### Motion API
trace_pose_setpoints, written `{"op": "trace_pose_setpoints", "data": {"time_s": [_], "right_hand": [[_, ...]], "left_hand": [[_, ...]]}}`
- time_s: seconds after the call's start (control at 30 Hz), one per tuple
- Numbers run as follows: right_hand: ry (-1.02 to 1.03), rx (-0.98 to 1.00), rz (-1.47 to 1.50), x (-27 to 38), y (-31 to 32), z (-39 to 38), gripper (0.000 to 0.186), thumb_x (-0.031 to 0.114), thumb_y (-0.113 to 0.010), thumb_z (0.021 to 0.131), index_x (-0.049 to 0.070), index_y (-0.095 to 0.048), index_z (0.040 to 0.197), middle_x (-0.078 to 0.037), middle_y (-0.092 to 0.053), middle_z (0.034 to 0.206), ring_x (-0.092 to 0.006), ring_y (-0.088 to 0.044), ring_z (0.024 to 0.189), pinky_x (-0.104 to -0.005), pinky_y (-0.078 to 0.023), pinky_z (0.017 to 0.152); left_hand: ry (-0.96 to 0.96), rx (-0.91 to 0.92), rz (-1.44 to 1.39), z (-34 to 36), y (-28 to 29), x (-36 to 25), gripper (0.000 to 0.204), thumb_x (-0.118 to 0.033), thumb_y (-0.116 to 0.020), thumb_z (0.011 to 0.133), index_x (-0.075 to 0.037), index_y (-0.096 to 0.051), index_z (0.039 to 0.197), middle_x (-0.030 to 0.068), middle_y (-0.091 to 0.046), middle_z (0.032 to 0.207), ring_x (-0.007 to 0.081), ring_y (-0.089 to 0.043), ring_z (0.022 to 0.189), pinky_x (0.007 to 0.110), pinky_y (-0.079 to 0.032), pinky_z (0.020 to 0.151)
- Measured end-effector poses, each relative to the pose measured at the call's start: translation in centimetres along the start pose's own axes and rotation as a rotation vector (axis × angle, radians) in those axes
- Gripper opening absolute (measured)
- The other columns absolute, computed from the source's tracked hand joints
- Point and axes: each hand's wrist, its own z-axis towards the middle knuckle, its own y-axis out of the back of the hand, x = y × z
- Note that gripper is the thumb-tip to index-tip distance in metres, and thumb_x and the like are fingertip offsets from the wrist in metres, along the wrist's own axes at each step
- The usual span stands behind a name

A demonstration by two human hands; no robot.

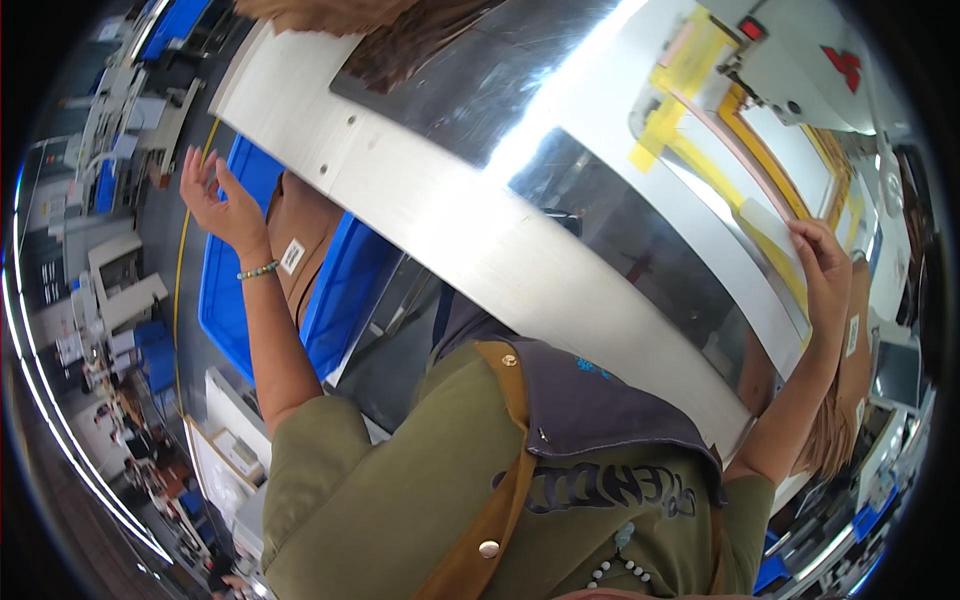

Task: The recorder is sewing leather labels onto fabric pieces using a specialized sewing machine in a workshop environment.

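My left hand [226,208] is raised beside a blue bin [325,290], its fingers apart and nothing in them. Inside that bin lie brown sheet pieces [303,225] with a white label on them. Over at the right, my right hand [826,270] has its fingers bent together at the near end of a yellow-edged frame [778,150]. What the fingertips pinch, if anything, is hidden. The frame lies under the head of a white sewing machine [805,75], with yellow tape [665,110] stuck on the plate around it.
A long metal worktable [400,185] runs diagonally before me, with a shiny plate [460,110] on it. Brown pieces [405,50] are heaped at its far end. More brown labelled pieces [850,370] hang beyond my right forearm. Other workstations line the left side.
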Motion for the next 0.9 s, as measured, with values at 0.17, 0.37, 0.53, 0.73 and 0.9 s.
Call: {"op": "trace_pose_setpoints", "data": {"time_s": [0.17, 0.37, 0.53, 0.73, 0.9], "right_hand": [[-0.115, 0.002, -0.386, 1.5, 4.0, 2.7, 0.023, 0.021, -0.071, 0.103, 0.002, -0.077, 0.113, -0.003, -0.075, 0.108, -0.0127, -0.067, 0.099, -0.0276, -0.052, 0.090], [0.036, -0.299, -0.272, 0.2, 4.9, 7.4, 0.028, 0.026, -0.077, 0.098, 0.007, -0.080, 0.119, -0.004, -0.079, 0.117, -0.0161, -0.073, 0.106, -0.0317, -0.056, 0.098], [0.038, -0.046, -0.038, -0.7, 0.7, 10.1, 0.020, 0.015, -0.076, 0.095, 0.003, -0.082, 0.110, -0.009, -0.080, 0.099, -0.0136, -0.072, 0.091, -0.0292, -0.056, 0.086], [-0.177, -0.006, -0.175, -0.9, -1.9, 10.2, 0.016, 0.009, -0.077, 0.094, 0.001, -0.082, 0.107, -0.009, -0.079, 0.093, -0.0125, -0.072, 0.086, -0.0280, -0.058, 0.080], [-0.093, -0.059, -0.145, -0.7, -2.3, 10.1, 0.015, 0.007, -0.072, 0.087, 0.002, -0.083, 0.096, -0.013, -0.080, 0.088, -0.0208, -0.077, 0.083, -0.0340, -0.059, 0.078]], "left_hand": [[0.070, 0.538, -0.544, 1.7, -11.7, -15.8, 0.025, -0.001, -0.060, 0.107, 0.003, -0.068, 0.130, 0.0133, -0.077, 0.124, 0.0190, -0.073, 0.110, 0.032, -0.056, 0.095], [-0.679, 0.984, -0.437, -0.7, -20.3, -27.4, 0.044, -0.015, -0.075, 0.097, -0.005, -0.068, 0.139, 0.0161, -0.069, 0.140, 0.0356, -0.062, 0.132, 0.045, -0.049, 0.109], [-0.867, 1.081, -0.335, -2.5, -24.6, -32.1, 0.064, -0.048, -0.068, 0.100, -0.014, -0.060, 0.154, 0.0228, -0.044, 0.166, 0.0420, -0.035, 0.157, 0.053, -0.030, 0.126], [-0.901, 1.156, -0.328, -4.0, -26.5, -33.8, 0.076, -0.063, -0.060, 0.100, -0.016, -0.054, 0.160, 0.0312, -0.028, 0.172, 0.0471, -0.019, 0.163, 0.059, -0.015, 0.131], [-0.914, 1.209, -0.264, -3.7, -26.4, -34.1, 0.081, -0.068, -0.057, 0.100, -0.016, -0.052, 0.162, 0.0332, -0.023, 0.174, 0.0468, -0.015, 0.164, 0.060, -0.010, 0.131]]}}
